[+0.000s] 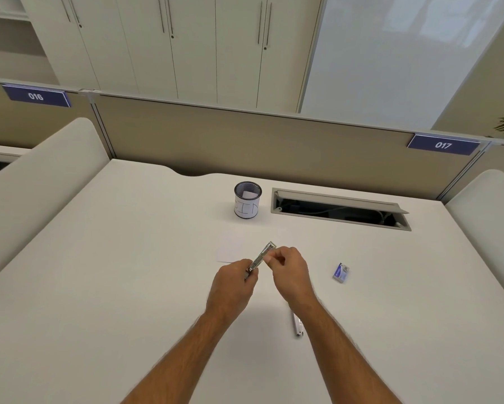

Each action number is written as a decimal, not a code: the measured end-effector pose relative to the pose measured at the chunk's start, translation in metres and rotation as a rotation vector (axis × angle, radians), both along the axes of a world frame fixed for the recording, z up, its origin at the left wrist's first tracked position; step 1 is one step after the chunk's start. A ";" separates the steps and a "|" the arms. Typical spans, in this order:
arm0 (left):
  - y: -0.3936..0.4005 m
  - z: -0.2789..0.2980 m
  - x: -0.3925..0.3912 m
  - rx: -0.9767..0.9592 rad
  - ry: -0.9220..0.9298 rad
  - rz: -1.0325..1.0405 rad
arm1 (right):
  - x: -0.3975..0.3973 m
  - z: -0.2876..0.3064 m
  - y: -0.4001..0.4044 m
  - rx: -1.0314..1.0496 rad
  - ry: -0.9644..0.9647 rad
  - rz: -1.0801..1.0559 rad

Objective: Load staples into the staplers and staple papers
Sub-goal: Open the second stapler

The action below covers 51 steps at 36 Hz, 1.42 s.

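White office desk [128, 258], beige partition behind. Nearest, a white stapler [297, 325] lying flat just beside the right forearm. Above the desk, left hand [233, 282] curled round the base of a metal stapler [261, 257] (magazine angled up and away); right hand [288, 265] pinching near its far end. Rightward, a staple box [341, 272]. Beyond the hands, a paper sheet [230, 253], then a mesh cup [247, 200] and a cable hatch [341, 209].

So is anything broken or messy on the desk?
Nothing looks broken or spilled. The cable hatch in the desk is open, showing wires, and the staple box lies with its flap open. Both hands hold the stapler.
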<state>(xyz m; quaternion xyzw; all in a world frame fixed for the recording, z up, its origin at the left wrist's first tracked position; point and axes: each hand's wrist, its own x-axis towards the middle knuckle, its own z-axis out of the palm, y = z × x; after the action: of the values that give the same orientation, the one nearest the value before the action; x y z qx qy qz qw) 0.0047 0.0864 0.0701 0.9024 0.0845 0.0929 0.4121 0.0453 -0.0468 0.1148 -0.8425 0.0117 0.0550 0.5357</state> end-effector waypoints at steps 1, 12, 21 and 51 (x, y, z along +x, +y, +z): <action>0.002 -0.002 -0.001 -0.007 0.012 0.005 | 0.000 0.000 -0.001 0.035 0.038 -0.008; 0.023 -0.038 -0.019 0.058 0.108 0.123 | 0.001 -0.007 -0.007 0.389 0.338 -0.007; 0.041 -0.064 -0.029 0.114 0.105 0.211 | 0.003 -0.018 -0.002 0.424 0.396 0.004; 0.053 -0.089 -0.011 0.155 0.166 0.237 | 0.025 -0.043 0.018 0.279 0.382 0.006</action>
<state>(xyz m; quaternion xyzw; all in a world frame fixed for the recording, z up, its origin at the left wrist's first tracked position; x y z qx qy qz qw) -0.0066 0.1390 -0.0191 0.9197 0.2169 0.0723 0.3190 0.0701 -0.0288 0.0720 -0.7348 0.1025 0.2161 0.6347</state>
